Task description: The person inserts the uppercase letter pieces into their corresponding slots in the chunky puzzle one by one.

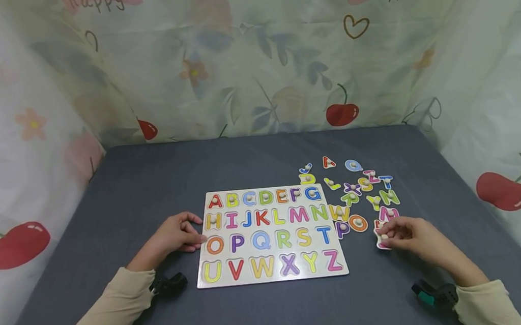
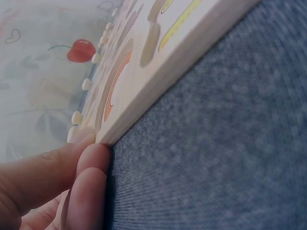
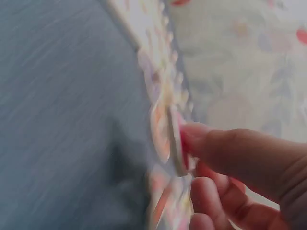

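Note:
A white alphabet board [image 1: 274, 278] lies flat on the table; knobbed pieces fill A to G and H, while the other recesses from I to Z show no knobs. At its left edge my left hand [image 1: 174, 235] grips the rim; in the left wrist view the thumb of this hand [image 2: 53, 177] lies at the board's corner edge [image 2: 139, 110]. To the right of the board, my right hand [image 1: 415, 239] pinches a pink-lettered piece [image 1: 382, 243]. The right wrist view shows that piece [image 3: 176, 143] tilted on edge against the thumb of the hand [image 3: 244, 167]; its letter is unreadable.
Loose letter pieces lie right of the board and behind its right corner, among them an orange O [image 1: 358, 223], a purple P [image 1: 342, 229], a yellow W [image 1: 339, 212] and a red A [image 1: 329, 162]. A patterned curtain [image 1: 254, 81] surrounds the grey table [image 1: 151, 171].

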### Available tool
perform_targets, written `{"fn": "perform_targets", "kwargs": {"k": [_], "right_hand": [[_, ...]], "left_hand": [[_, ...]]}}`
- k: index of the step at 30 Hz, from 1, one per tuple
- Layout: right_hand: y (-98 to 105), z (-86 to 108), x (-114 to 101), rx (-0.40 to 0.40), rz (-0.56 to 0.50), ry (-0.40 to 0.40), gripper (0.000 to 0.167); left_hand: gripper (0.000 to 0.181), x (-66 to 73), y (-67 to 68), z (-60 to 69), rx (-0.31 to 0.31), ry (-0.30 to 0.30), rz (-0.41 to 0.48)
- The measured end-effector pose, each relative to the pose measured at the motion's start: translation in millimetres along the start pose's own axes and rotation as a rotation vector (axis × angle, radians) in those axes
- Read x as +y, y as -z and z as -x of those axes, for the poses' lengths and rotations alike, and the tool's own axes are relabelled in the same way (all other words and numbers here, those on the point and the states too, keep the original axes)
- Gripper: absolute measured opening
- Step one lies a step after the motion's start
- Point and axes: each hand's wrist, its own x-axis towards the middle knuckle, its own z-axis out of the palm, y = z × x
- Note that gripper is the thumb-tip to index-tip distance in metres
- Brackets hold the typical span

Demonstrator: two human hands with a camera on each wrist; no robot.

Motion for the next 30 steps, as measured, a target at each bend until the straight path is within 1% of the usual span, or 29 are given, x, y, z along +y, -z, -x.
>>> {"fn": "perform_targets", "kwargs": {"k": [2, 5, 10, 14, 17, 19, 23, 25, 30], "right_hand": [[0.2, -10.2, -12.7, 0.013, -0.012, 0.021, 0.026], [-1.8, -27.3, -34.3, 0.012, -0.039, 0.045, 0.027], [-11.2, -56.0, -72.5, 0.024, -0.082, 0.141, 0.025], [-22.9, -76.6, -105.8, 0.036, -0.103, 0.206, 0.023], [-35.5, -91.5, -127.4, 0.037, -0.116, 0.262, 0.02], [-45.2, -101.1, -139.3, 0.03, -0.134, 0.279, 0.019], [-66.4, -118.5, -158.2, -0.011, -0.214, 0.304, 0.016], [-78.2, -126.0, -166.1, -0.035, -0.235, 0.316, 0.016], [-108.1, -140.8, -183.4, -0.089, -0.218, 0.331, 0.015]], "left_hand": [[0.054, 0.2, 0.2, 0.3, 0.005, 0.004, -0.001], [0.054, 0.4, 0.3, 0.7, 0.007, 0.008, 0.001], [0.054, 0.6, 0.0, 1.3, 0.0, 0.002, 0.006], [0.055, 1.3, -0.2, 1.8, 0.002, 0.006, 0.002], [0.055, 2.1, -0.2, 1.7, 0.006, 0.01, -0.003], [0.055, 2.2, -0.3, 1.7, 0.005, 0.009, -0.004], [0.055, 0.3, -0.7, 0.7, -0.002, -0.001, 0.003], [0.055, -0.6, -0.7, 0.0, -0.004, -0.005, 0.003], [0.055, -0.7, 0.2, -0.6, -0.006, -0.006, 0.0]]}}
